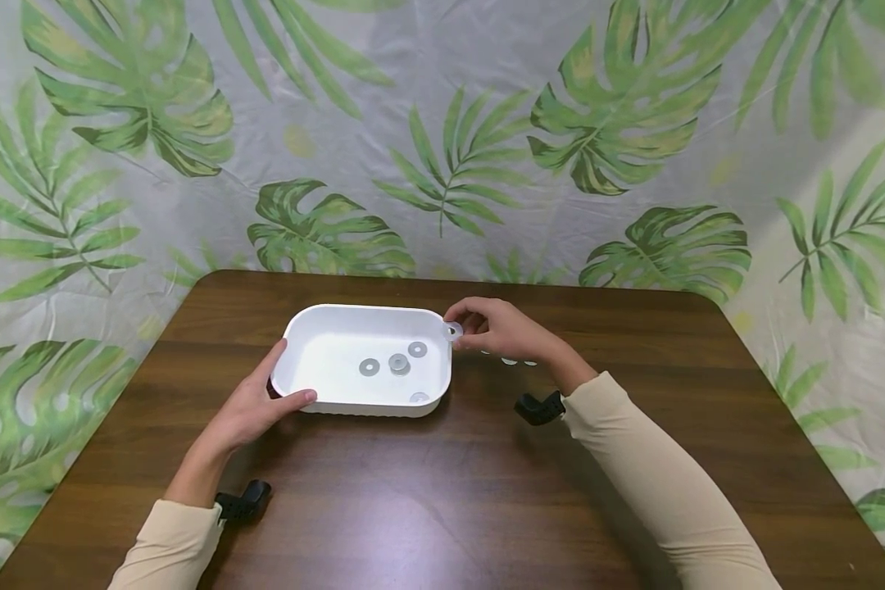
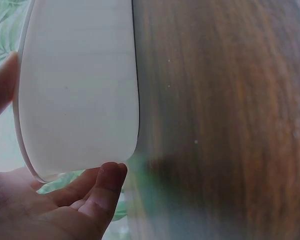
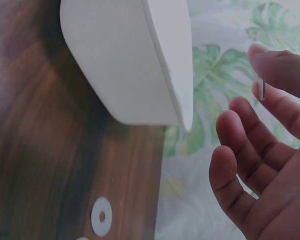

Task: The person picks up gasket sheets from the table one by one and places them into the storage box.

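Note:
A white rectangular tub (image 1: 324, 360) with rounded corners sits on the table, with several grey metal washers (image 1: 369, 361) lying on its floor. My left hand (image 1: 254, 410) grips the tub's left end, thumb over the front rim; in the left wrist view, fingertips (image 2: 111, 175) press against the tub wall. At the right rim, my right hand (image 1: 497, 328) pinches one flat washer (image 1: 459, 331) between thumb and index finger. The right wrist view shows that washer edge-on, its other fingers loosely bent beside the tub's outer wall (image 3: 115, 65).
More washers (image 1: 509, 361) lie on the brown wooden table (image 1: 413, 492) right of the tub, partly hidden by the right hand and wrist. One loose washer (image 3: 101, 204) shows whole in the right wrist view. A leaf-patterned cloth (image 1: 457, 164) hangs behind the table's back edge.

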Action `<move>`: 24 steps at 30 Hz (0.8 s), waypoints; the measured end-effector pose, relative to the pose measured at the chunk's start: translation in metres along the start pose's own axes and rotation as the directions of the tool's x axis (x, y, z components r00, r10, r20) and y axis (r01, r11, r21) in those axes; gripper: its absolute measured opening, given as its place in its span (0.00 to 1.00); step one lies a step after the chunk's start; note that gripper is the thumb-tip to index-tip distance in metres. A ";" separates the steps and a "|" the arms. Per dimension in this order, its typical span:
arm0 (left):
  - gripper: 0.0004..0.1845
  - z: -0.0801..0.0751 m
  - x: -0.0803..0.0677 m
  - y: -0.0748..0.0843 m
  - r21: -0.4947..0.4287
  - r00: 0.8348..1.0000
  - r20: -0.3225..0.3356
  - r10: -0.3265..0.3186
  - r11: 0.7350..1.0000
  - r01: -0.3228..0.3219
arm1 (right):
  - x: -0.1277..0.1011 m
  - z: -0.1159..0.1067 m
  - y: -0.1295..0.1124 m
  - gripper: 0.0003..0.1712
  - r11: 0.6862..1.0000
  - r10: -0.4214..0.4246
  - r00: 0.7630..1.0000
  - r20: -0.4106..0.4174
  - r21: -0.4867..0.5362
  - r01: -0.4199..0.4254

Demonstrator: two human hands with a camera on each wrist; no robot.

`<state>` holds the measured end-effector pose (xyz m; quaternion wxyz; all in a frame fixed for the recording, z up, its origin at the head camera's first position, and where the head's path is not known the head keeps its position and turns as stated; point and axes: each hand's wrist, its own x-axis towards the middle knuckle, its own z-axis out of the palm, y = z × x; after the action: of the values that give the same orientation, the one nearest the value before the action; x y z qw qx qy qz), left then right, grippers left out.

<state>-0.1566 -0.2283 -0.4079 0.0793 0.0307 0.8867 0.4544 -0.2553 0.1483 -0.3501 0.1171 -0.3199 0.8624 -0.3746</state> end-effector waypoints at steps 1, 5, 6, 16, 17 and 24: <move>0.57 0.000 0.000 0.000 0.000 1.000 -0.001 0.001 1.000 -0.001 | 0.002 0.002 -0.001 0.21 1.000 -0.003 1.000 0.011 0.001 0.003; 0.57 0.000 0.000 0.000 0.002 1.000 -0.002 -0.001 1.000 0.001 | 0.007 0.010 -0.003 0.21 1.000 -0.012 0.998 0.062 -0.014 0.013; 0.57 0.001 0.000 0.000 0.004 1.000 -0.003 -0.001 1.000 0.001 | 0.009 0.012 -0.004 0.21 1.000 -0.014 0.997 0.075 -0.017 0.015; 0.57 0.002 0.001 -0.001 -0.004 1.000 -0.001 0.002 1.000 -0.002 | 0.013 0.016 -0.006 0.22 1.000 -0.014 0.994 0.112 -0.024 0.017; 0.57 0.002 0.001 -0.001 -0.005 1.000 -0.001 0.003 1.000 -0.003 | 0.013 0.016 -0.006 0.22 1.000 -0.015 0.994 0.112 -0.023 0.018; 0.58 0.001 0.000 0.000 0.001 1.000 0.003 -0.002 1.000 0.002 | 0.014 0.015 -0.009 0.21 0.999 -0.017 0.994 0.112 -0.028 0.021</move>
<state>-0.1565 -0.2273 -0.4089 0.0811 0.0303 0.8869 0.4538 -0.2553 0.1255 -0.3535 0.1567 -0.3502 0.8568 -0.3446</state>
